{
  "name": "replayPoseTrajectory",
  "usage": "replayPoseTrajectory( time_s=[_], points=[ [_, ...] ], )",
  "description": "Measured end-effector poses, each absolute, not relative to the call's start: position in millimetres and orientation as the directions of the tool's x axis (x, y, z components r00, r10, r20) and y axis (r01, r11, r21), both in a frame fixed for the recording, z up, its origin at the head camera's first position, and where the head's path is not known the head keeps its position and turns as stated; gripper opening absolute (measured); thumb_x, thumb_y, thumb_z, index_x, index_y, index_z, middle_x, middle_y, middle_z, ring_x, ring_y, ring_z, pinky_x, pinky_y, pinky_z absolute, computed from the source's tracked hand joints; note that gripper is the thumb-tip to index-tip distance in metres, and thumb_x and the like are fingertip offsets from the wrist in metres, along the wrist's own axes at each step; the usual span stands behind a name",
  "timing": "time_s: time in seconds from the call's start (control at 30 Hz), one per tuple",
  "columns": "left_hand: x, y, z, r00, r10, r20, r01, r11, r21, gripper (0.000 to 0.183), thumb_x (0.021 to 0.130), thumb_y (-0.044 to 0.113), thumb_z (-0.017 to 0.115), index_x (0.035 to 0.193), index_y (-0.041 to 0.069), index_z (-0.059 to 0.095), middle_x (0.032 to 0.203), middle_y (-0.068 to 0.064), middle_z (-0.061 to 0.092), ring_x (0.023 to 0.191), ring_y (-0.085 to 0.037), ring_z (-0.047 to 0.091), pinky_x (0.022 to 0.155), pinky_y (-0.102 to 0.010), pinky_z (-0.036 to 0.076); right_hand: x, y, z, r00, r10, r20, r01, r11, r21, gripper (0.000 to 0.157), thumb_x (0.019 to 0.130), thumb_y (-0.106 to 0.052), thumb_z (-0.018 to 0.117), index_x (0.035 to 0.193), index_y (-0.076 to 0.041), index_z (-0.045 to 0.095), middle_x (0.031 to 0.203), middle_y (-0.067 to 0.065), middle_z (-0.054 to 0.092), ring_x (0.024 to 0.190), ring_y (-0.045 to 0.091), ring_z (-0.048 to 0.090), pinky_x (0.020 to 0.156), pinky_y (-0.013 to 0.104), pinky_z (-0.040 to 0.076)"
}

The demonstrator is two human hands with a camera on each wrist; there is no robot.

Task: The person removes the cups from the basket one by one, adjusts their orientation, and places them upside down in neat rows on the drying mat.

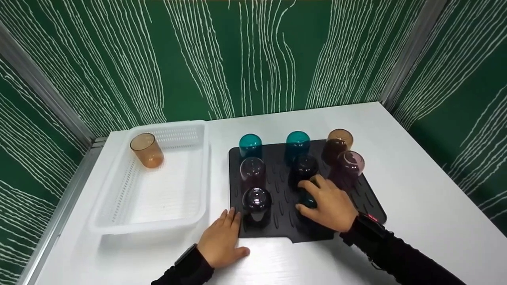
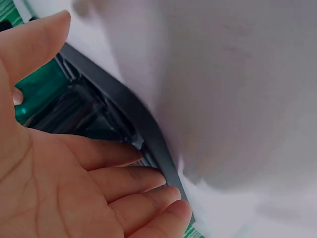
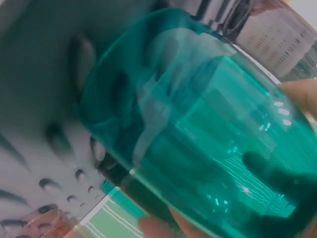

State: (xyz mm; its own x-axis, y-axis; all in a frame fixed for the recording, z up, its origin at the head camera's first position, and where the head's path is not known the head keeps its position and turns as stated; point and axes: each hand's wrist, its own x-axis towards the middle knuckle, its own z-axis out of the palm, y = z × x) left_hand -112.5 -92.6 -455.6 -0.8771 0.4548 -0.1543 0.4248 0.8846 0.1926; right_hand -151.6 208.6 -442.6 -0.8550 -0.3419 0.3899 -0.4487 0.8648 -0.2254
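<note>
My right hand grips a teal glass turned mouth down over the black ribbed mat. In the right wrist view the glass's rim is close to the mat; I cannot tell if it touches all round. My left hand rests with straight fingers at the mat's left front edge, and in the left wrist view its fingertips meet that edge. Nearest to it on the mat stands an upturned dark glass. Another dark glass stands just beyond my right fingers.
More upturned glasses stand on the mat: two teal ones at the back, an amber one, and purplish ones. Left of it, a white basket holds an amber glass mouth up, tilted. Patterned green walls enclose the table.
</note>
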Motion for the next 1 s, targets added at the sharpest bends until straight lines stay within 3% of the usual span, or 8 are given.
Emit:
replayPoseTrajectory(
  time_s=[0.17,0.37,0.53,0.63,0.73,0.87,1.0],
  points=[
    [-111.7,-92.3,-449.2,-0.871,0.464,-0.163,0.421,0.875,0.239,0.092,0.084,0.053,0.068,0.147,-0.005,0.036,0.153,-0.027,0.035,0.144,-0.043,0.032,0.115,-0.049,0.032,-151.0,207.2,-438.5,-0.881,-0.315,0.353,-0.424,0.856,-0.295,0.045,0.082,-0.041,0.076,0.119,-0.018,0.066,0.113,0.007,0.059,0.099,0.026,0.06,0.077,0.044,0.053],
    [-110.5,-100.8,-424.1,-0.82,0.523,-0.233,0.452,0.841,0.296,0.089,0.086,0.053,0.067,0.149,-0.002,0.036,0.154,-0.023,0.036,0.145,-0.041,0.031,0.115,-0.051,0.033,-153.1,205.5,-419.8,-0.898,-0.292,0.328,-0.402,0.848,-0.346,0.043,0.085,-0.043,0.072,0.118,-0.017,0.067,0.114,0.007,0.064,0.105,0.027,0.063,0.085,0.047,0.053],
    [-112.9,-111.7,-393.5,-0.781,0.581,-0.232,0.462,0.786,0.411,0.081,0.09,0.054,0.063,0.149,0.005,0.038,0.152,-0.013,0.044,0.14,-0.03,0.043,0.111,-0.049,0.039,-153.9,194.8,-397.9,-0.878,-0.308,0.367,-0.435,0.833,-0.343,0.037,0.089,-0.043,0.069,0.115,-0.017,0.069,0.11,0.006,0.068,0.104,0.026,0.064,0.088,0.046,0.052],
    [-111.1,-114.2,-377.9,-0.775,0.618,-0.128,0.507,0.731,0.457,0.074,0.092,0.054,0.06,0.148,0.01,0.04,0.148,-0.008,0.05,0.132,-0.023,0.053,0.106,-0.044,0.046,-153.9,181.2,-385.7,-0.855,-0.349,0.384,-0.485,0.801,-0.352,0.037,0.091,-0.044,0.066,0.116,-0.017,0.069,0.111,0.004,0.068,0.105,0.024,0.063,0.091,0.043,0.051],
    [-109.0,-114.7,-365.5,-0.788,0.613,0.064,0.576,0.695,0.431,0.069,0.093,0.052,0.059,0.147,0.011,0.043,0.144,-0.006,0.055,0.128,-0.021,0.057,0.102,-0.041,0.049,-155.5,165.0,-372.7,-0.844,-0.388,0.371,-0.522,0.756,-0.396,0.041,0.091,-0.045,0.066,0.12,-0.016,0.067,0.116,0.004,0.066,0.109,0.023,0.062,0.095,0.04,0.049],
    [-114.1,-119.0,-351.9,-0.787,0.534,0.308,0.615,0.72,0.322,0.07,0.091,0.048,0.064,0.145,0.008,0.045,0.143,-0.008,0.056,0.129,-0.023,0.056,0.104,-0.04,0.048,-161.1,141.5,-357.8,-0.844,-0.414,0.342,-0.535,0.697,-0.477,0.047,0.092,-0.046,0.064,0.128,-0.016,0.062,0.125,0.004,0.063,0.117,0.023,0.06,0.101,0.042,0.047],
    [-126.0,-130.6,-339.8,-0.797,0.464,0.387,0.581,0.765,0.28,0.072,0.089,0.042,0.069,0.145,0.004,0.044,0.145,-0.013,0.052,0.133,-0.029,0.051,0.11,-0.044,0.041,-168.8,115.2,-348.9,-0.861,-0.409,0.303,-0.507,0.637,-0.58,0.059,0.095,-0.045,0.06,0.143,-0.013,0.049,0.141,0.008,0.054,0.129,0.026,0.054,0.107,0.045,0.044]
  ],
)
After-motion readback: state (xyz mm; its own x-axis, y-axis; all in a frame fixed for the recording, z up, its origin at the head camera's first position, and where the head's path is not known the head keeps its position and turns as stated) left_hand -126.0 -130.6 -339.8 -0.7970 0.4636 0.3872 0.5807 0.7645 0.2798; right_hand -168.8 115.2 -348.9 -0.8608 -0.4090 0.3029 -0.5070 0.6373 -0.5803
